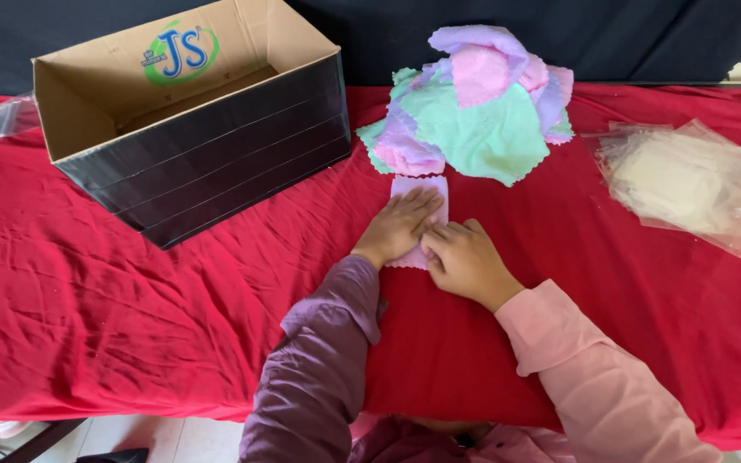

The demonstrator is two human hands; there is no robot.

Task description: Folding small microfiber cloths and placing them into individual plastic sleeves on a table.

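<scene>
**Both hands flat on one small pink cloth**

Biggest thing here is the red tablecloth [130,300] — it runs under both hands and out past them on every side, pretty wrinkled off to the left hand's side. Next up is the open cardboard box [190,120], dark on the outside and plain brown inside, sitting well out from the left hand, up and to that side. Straight ahead of the fingertips, just past them, is a loose pile of cloths [473,107] in mint green, pink and lilac with zigzag edges. Off to the right hand's side, well apart, lies a stack of clear plastic bags [688,184].

The smallest piece is the folded pink cloth [422,190], lying flat on the tablecloth right under both hands, its far edge poking out beyond the fingers and almost touching the pile.

Left hand [398,227] is spread palm-down on the cloth, fingers straight. Right hand [466,261] is pressed down right next to it — the two are together, fingertips touching or overlapping on the cloth. Neither is gripping; they're just pressing it flat.
</scene>
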